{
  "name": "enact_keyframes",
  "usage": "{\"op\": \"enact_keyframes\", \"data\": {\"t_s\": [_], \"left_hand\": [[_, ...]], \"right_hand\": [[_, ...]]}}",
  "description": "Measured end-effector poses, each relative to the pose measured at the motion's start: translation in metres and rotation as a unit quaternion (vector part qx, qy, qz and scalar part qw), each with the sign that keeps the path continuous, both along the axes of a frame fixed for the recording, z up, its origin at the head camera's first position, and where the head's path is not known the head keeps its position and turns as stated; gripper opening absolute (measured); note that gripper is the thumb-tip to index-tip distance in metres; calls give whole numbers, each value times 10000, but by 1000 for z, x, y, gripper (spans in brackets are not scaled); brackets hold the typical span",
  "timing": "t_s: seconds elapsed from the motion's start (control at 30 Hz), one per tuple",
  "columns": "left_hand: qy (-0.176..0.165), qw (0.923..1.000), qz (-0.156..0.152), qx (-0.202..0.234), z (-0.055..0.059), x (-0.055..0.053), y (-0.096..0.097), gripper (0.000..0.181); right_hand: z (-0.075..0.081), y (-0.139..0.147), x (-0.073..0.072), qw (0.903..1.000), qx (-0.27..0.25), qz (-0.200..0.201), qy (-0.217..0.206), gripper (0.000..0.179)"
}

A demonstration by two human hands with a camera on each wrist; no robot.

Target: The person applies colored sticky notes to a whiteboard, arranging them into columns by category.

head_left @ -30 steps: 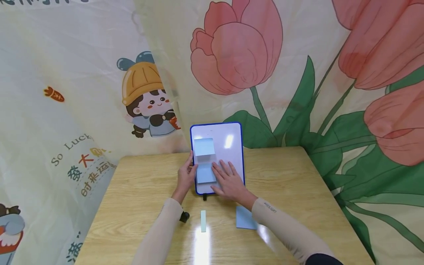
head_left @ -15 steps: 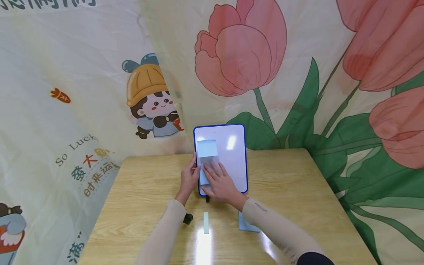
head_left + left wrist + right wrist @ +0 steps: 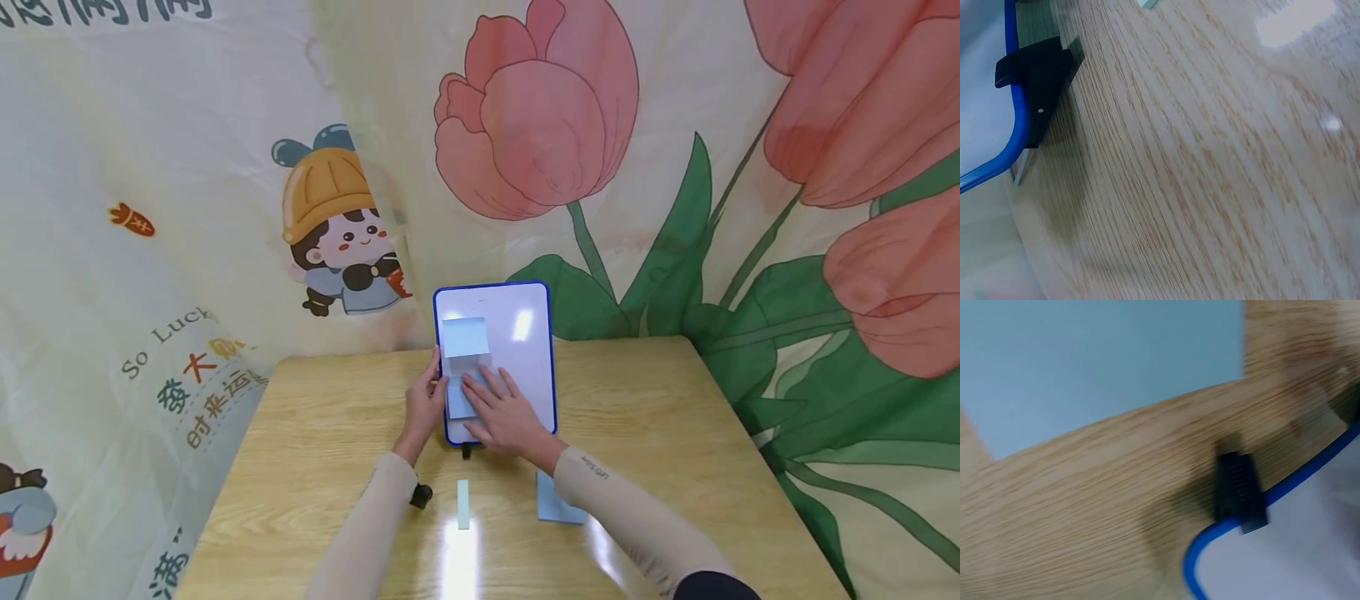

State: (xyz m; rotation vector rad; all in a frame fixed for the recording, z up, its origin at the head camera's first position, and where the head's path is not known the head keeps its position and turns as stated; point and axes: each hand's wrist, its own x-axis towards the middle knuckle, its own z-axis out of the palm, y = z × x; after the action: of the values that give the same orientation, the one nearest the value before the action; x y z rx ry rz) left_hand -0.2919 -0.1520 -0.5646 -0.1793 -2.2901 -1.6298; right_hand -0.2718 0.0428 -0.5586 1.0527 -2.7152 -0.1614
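A whiteboard (image 3: pixel 517 333) with a blue rim leans upright at the back of the table. Two light blue paper notes are on its left half: an upper note (image 3: pixel 466 337) and, below it, a lower note (image 3: pixel 460 407). My left hand (image 3: pixel 423 407) holds the board's left edge between thumb and fingers. With fingers spread and straight, my right hand (image 3: pixel 506 414) presses on the lower note and covers part of its right side. Neither hand shows in the wrist views, where black feet (image 3: pixel 1038 84) clip the board's bottom rim.
Nearer on the wooden table (image 3: pixel 322 500) lies a narrow pale green strip (image 3: pixel 462 504). A blue sheet (image 3: pixel 557 500) lies partly under the right forearm. A small black object (image 3: pixel 422 497) sits beside the left sleeve. Behind the table hangs a printed cloth (image 3: pixel 675 275).
My right hand has slid left from the lower note's right edge onto the note, then shifted slightly back to the right. My left hand keeps its hold on the board's edge.
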Motion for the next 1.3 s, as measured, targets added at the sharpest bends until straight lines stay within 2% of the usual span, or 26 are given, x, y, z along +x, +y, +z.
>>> {"op": "enact_keyframes", "data": {"t_s": [0.33, 0.5, 0.7, 0.83, 0.97, 1.17, 1.3], "left_hand": [[-129, 9999, 89, -46, 4, -1, -3, 58], [-272, 9995, 122, -122, 6, 0, -3, 59], [-323, 9994, 40, -90, 6, 2, -2, 59], [-348, 9994, -23, -25, 5, 2, -3, 59], [-458, 9988, -34, -142, 5, 3, -3, 59], [-532, 9983, 13, -246, 8, 9, -4, 62], [-484, 9975, -100, -513, 8, 12, -4, 67]], "right_hand": [[-5, 22, -2, 9995, -48, -220, 200, 69], [-4, 28, -2, 9994, -18, -324, 139, 69], [-1, 34, 0, 9994, -286, -126, 170, 70], [0, 39, 1, 9996, -242, -65, 107, 71], [-5, 48, 4, 9997, -212, -65, 108, 71], [-9, 70, 13, 9965, -807, -29, 194, 72], [-12, 92, 17, 9911, -1268, -180, 362, 70]]}}
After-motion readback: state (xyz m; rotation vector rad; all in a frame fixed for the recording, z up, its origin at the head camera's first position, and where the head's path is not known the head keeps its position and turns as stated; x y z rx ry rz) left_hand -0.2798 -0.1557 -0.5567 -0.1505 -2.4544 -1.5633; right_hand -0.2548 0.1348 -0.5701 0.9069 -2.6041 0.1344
